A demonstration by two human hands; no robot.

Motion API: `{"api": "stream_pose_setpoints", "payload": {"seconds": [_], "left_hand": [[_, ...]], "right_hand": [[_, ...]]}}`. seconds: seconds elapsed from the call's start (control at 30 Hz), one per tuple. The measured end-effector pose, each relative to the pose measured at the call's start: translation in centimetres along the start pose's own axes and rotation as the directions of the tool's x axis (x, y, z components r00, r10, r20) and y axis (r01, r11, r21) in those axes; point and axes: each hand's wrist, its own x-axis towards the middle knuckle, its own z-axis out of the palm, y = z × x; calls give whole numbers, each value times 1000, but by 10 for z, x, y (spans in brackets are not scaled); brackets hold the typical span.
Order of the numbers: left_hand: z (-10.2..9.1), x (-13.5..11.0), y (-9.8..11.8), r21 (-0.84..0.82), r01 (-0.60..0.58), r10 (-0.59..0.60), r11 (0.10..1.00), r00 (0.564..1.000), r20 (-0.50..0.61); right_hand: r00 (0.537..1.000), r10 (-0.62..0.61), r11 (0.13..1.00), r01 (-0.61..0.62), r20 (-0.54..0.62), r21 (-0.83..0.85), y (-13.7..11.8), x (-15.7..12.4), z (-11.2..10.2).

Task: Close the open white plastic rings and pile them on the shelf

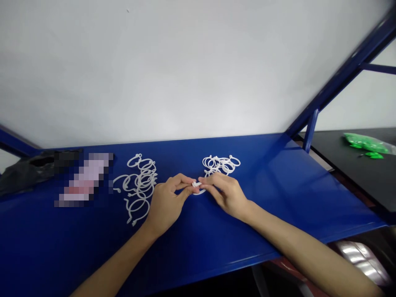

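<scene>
Both hands meet over the middle of the blue table, pinching one white plastic ring between them. My left hand grips one end of it between thumb and forefinger. The other end is in the fingertips of my right hand. Much of this ring is hidden by the fingers. To the left lies a loose pile of similar white rings, several with gaps and small knobs at their ends. Behind my right hand is a smaller cluster of white rings, which look closed.
A black plastic bag and a blurred-out pinkish item lie at the left. Blue metal posts frame the table. On a black surface at the right rests a clear bag of green pieces. A white wall stands behind.
</scene>
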Motion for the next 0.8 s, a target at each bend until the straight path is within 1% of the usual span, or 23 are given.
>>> {"api": "stream_pose_setpoints", "payload": {"seconds": [0.1, 0.23, 0.3, 0.4, 0.47, 0.53, 0.6, 0.7, 0.8], "left_hand": [[8, -5, -2, 37, -35, 37, 999, 998, -49], [15, -8, -7, 124, -128, 139, 984, 987, -82], [15, -7, -7, 145, -177, 190, 974, 978, -88], [10, -3, -6, 163, -205, 219, 965, 973, -75], [4, 2, -6, 220, -185, 202, 958, 977, -60], [-5, 9, -11, 327, -154, 185, 933, 980, -66], [-14, 16, -21, 459, -126, 177, 880, 982, -71], [-29, 25, -41, 649, -63, 87, 758, 996, -5], [-39, 29, -55, 738, -29, 1, 674, 999, 38]], "right_hand": [[998, -45, 997, 49, 53, -67, 3, -4, -1], [984, -87, 981, 111, 154, -160, 2, -6, -3], [986, -91, 979, 114, 141, -167, 0, -5, -2], [998, -52, 991, 56, 28, -123, 2, 1, -1], [998, 16, 990, -25, -64, -139, 8, 6, -1], [985, 95, 967, -125, -141, -221, 18, 9, -4], [970, 152, 923, -208, -189, -325, 30, 11, -8], [960, 194, 874, -263, -203, -409, 46, 12, -11], [962, 211, 871, -266, -174, -413, 54, 12, -9]]}}
